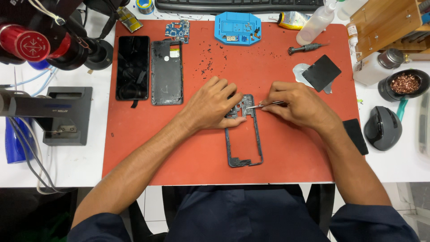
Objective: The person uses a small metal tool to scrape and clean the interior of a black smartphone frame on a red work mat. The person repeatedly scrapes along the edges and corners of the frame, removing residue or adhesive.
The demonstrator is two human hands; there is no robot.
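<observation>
At the centre of the frame, on a red rectangular work mat [286,152], the left hand [212,105] presses flat, fingers spread, on the top end of a dark grey plastic phone frame [244,134], pinning it to the mat. The right hand [298,105] pinches a pair of thin silver metal tweezers [262,105], whose tips meet the frame's upper right rail. The frame lies lengthwise, its lower end near the mat's bottom edge, with bare mat to either side of it.

To the upper left lie a black glass phone screen [132,67] and, just beside it, a grey phone back cover [166,72]. Above them sits a small blue circuit board [177,30]; a blue moulded parts tray [237,28] rests at the mat's top edge. Dark flecks of debris scatter between tray and hands. In the upper right lie a silver-handled screwdriver [304,47] and a black square plate [321,72].

A dark grey computer mouse [382,127] sits off the mat at right. The keyboard [237,4] at top and the black microscope arm with its red knob [31,42] at upper left are cut off by the frame. What the tweezer tips grip is too small to make out.
</observation>
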